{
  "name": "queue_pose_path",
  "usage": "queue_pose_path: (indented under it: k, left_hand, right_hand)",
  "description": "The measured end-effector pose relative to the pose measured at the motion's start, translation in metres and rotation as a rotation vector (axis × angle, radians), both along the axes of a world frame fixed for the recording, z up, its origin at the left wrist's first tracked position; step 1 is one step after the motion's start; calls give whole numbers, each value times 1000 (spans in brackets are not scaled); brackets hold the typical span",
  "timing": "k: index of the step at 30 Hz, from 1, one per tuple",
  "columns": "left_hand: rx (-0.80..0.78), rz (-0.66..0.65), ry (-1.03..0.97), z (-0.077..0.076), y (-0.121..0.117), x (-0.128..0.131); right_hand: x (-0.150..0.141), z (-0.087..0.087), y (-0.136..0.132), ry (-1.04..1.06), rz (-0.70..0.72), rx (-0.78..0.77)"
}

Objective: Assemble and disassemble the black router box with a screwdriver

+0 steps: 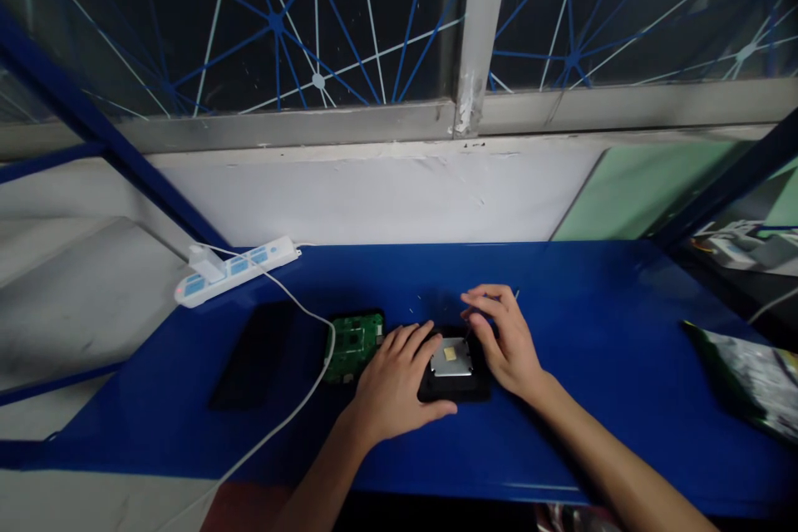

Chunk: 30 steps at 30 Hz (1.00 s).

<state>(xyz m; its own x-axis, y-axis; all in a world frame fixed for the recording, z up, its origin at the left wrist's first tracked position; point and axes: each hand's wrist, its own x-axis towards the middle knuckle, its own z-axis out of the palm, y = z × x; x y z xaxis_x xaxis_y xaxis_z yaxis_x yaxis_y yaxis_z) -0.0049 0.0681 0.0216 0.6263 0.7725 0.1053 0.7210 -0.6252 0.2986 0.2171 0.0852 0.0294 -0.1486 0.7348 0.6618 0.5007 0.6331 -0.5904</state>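
Note:
A black device case lies on the blue table, with a silver metal plate on it that bears a small gold square. My left hand rests on the case's left side, fingers stretched out and thumb apart. In my right hand, a thin screwdriver-like tool is pinched; its dark tip points down at the plate's upper right corner. Most of the tool is hidden by the fingers. Left of my left hand sits a green circuit board, partly covered by a cable.
A white power strip with a plug lies at the back left. Its white cable crosses the table toward me. A dark flat panel lies left of the board. A shiny bag sits at the right edge. Blue frame posts flank the table.

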Motion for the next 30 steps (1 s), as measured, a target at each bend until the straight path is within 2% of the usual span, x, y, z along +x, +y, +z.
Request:
queue_pose_path:
  k: [4,9,13,20,24,30]
  left_hand:
    - [6,6,-4,0,0,0]
    - [-2,3,4,0,0,-1]
    - [2,-3,1,0,0,-1]
    - [-16,7,14,-1,0,0]
    - [-9,4,13,-2,0,-1]
    - [-13,-12,-12,-3,0,-2]
  right_hand:
    - [2,1,3,-21,-49,28]
    - [0,3,3,-33,-37,42]
    - [-3,-1,3,-20,-79,83]
    - [-1,-10,3,173,-22,-122]
    - [3,-9,5,136,-20,-36]
    - [5,-3,10,15,-188,128]
